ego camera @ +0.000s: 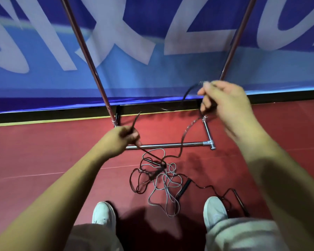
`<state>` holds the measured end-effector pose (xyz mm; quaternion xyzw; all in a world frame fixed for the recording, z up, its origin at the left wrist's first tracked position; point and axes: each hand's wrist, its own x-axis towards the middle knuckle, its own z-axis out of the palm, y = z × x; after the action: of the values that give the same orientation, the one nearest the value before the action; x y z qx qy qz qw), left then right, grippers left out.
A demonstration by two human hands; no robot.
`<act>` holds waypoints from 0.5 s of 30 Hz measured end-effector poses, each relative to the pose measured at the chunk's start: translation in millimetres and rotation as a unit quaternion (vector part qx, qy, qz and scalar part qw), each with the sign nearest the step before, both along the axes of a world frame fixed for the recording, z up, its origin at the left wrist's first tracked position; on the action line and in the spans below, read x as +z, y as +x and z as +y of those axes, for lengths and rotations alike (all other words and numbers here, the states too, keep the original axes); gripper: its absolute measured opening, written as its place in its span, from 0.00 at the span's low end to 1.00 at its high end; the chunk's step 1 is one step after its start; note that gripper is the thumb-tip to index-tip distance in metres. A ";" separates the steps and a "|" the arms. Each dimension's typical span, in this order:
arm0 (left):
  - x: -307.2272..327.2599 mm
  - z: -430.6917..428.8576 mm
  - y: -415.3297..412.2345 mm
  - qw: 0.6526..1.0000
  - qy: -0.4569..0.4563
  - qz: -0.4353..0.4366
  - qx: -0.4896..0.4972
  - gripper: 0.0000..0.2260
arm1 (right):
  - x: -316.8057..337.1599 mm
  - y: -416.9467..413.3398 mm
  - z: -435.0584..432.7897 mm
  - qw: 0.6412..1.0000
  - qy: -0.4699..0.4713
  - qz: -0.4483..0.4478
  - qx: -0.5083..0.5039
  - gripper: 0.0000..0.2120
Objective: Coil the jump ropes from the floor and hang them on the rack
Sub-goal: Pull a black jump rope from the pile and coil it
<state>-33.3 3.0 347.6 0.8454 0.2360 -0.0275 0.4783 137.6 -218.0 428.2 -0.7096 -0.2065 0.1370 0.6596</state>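
- Left hand (122, 137): closed in a fist around a thin dark jump rope (184, 136). A short blurred length sticks up and to the far right out of the top of the fist; another length drops from the fist, down and to the right, into the heap on the floor.
- Right hand (223, 100): held higher and to the right, fingers pinched tight on the same dark cord. A small loop arches out to the left of the fingertips.
- From the right hand the cord hangs in a long curve, near and leftward, crossing the rack's base bar before it meets the heap. Motion blur smears this stretch.
- Heap of tangled ropes on the floor (158, 176): lies between the two white shoes (103, 213) and just near of the base bar. Dark cord and a pale grey cord (168, 201) are looped through each other; which strand belongs to which rope cannot be told.
- Two slim black handles lie to the right: one (184, 188) points far-right, the other (240, 202) lies beside the right shoe.
- Metal rack (170, 145): chrome tube base with a T-joint at the right; two reddish uprights rise to the far side.
- Floor (43, 151): smooth dark-red sports surface. Behind it, a glossy blue banner with white lettering (152, 42).
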 end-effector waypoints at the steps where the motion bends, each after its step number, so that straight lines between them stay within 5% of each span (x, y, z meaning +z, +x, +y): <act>1: 4.7 -0.3 1.6 0.999 -0.001 -0.041 0.012 0.02 | -6.9 5.6 -6.3 0.990 -0.128 -0.053 -0.005 0.08; 2: 10.4 -2.1 3.4 0.997 -0.002 -0.075 0.013 0.02 | -12.8 6.9 -10.2 0.965 -0.253 -0.068 0.004 0.12; 4: 22.7 -12.1 6.8 0.991 -0.024 -0.130 -0.017 0.03 | -22.8 2.4 -12.3 0.905 -0.412 -0.091 0.048 0.39; 6: 34.4 -25.0 10.2 0.985 -0.044 -0.150 -0.067 0.03 | -23.9 -12.8 -5.5 0.898 -0.400 -0.140 0.115 0.49; 8: 40.2 -33.8 12.9 0.980 -0.060 -0.159 -0.104 0.06 | -24.7 -28.9 6.4 0.915 -0.326 -0.131 0.199 0.39; 11: 41.6 -37.6 14.7 0.976 -0.078 -0.173 -0.107 0.06 | -24.8 -41.9 17.7 0.927 -0.259 -0.050 0.266 0.11; 15: 34.5 -27.7 12.2 0.985 -0.042 -0.110 -0.126 0.05 | -12.5 -38.3 19.3 0.957 -0.144 -0.050 0.246 0.09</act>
<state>-21.1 -24.7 382.1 0.8455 0.0718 -0.0043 0.5292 99.2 -198.7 415.7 -0.7302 -0.3855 0.2875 0.4853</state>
